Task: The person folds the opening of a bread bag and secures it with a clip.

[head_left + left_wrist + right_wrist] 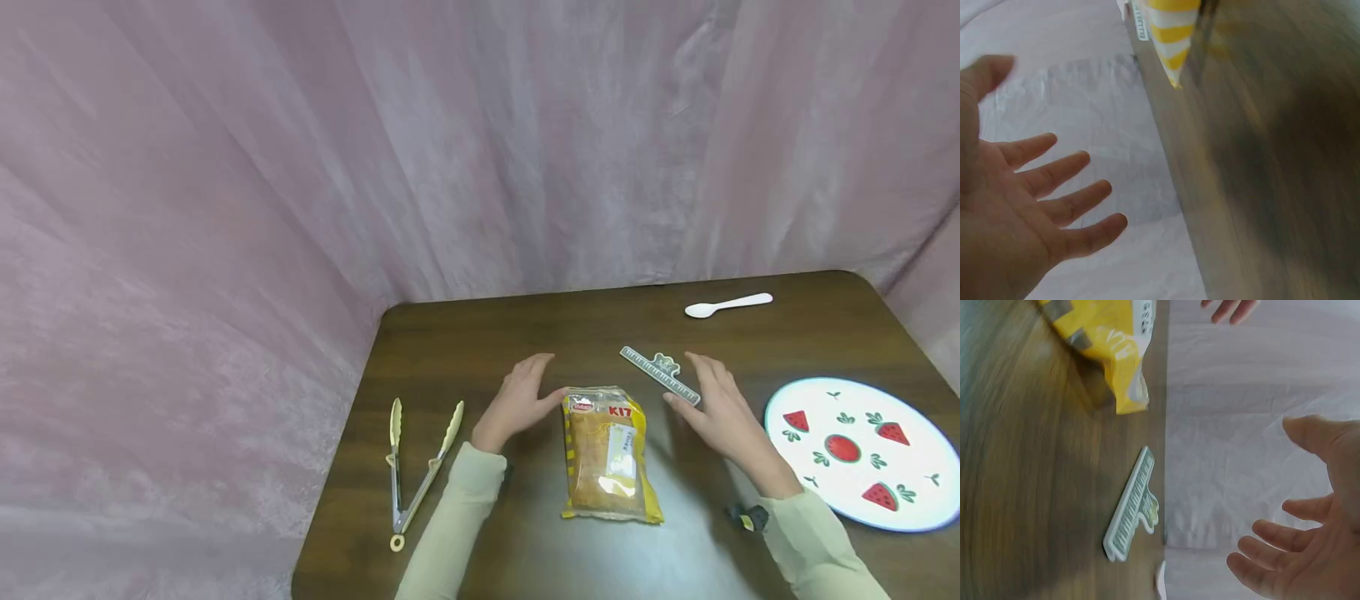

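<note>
A clear-and-yellow plastic bag of bread point(606, 458) lies flat on the table between the two hands. Off its upper left corner is my left hand point(517, 402), fingers spread and holding nothing; in the left wrist view the bag's striped side point(1174, 28) is apart from the palm point(1004, 231). A long white-and-green clip point(660, 375) with ruler-like markings lies slantwise, up and right of the bag. My right hand point(720, 412) hovers beside this clip's lower end, its fingers loosely extended. The right wrist view shows a gap between the clip point(1132, 509) and the fingers point(1279, 540).
Tongs point(408, 492) with cream tips lie spread on the table's left side. A white spoon point(727, 306) rests near the back edge. At the right is a white oval plate point(795, 408) with watermelon pictures. Pink curtains point(525, 150) hang behind the brown table point(480, 329).
</note>
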The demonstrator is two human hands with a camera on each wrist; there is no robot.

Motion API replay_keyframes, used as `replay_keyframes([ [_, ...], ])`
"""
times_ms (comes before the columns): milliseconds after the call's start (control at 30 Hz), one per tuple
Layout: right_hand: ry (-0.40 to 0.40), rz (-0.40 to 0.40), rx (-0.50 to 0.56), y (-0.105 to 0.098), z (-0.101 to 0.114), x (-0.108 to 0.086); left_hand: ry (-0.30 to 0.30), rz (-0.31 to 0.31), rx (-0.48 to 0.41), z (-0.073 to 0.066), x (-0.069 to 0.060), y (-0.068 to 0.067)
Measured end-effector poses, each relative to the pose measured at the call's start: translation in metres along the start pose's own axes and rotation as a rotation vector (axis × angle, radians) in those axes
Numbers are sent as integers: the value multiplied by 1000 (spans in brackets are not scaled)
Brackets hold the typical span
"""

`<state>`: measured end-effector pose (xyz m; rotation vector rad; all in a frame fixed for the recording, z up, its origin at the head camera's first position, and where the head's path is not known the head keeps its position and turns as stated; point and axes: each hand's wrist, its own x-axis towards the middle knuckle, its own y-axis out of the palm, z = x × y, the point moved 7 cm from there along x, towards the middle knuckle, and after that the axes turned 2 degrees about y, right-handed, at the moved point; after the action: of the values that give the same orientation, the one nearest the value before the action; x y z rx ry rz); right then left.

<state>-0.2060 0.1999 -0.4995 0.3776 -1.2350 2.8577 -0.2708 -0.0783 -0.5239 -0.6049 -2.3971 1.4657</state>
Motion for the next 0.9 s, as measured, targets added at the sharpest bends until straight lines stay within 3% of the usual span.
replay_keyframes([
  [233,40,42,39,15,1,10,-17,0,-98,-10,26,8],
  [467,26,93,69,32,10,18,-3,32,-103,-13,46,13],
  [633,25,105,83,41,8,22,53,91,-94,-20,60,21],
  [900,11,85,143,55,-2,26,53,228,-120,-25,77,41],
])
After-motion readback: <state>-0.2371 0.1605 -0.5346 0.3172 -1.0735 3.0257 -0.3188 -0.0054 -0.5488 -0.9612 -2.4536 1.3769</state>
